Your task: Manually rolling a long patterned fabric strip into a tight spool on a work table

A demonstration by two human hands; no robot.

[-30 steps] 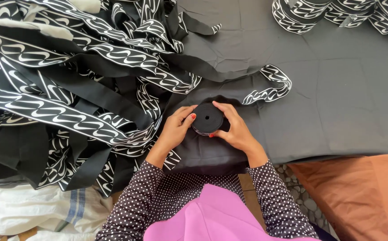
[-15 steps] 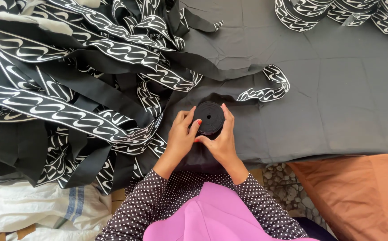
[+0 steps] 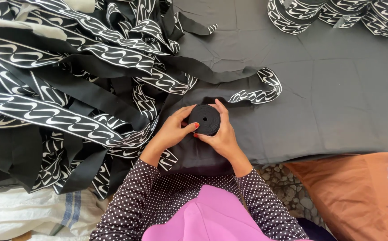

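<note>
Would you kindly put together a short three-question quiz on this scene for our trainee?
1. True or false: both hands grip the black ribbon roll.
2. Which lies on the dark grey cloth at the top right? A) a pair of scissors B) finished patterned rolls C) a single cardboard box
3. Fill in: the loose ribbon heap is black with a ____ wave pattern.

Key
1. True: the left hand and right hand both clasp the roll.
2. B
3. white
</note>
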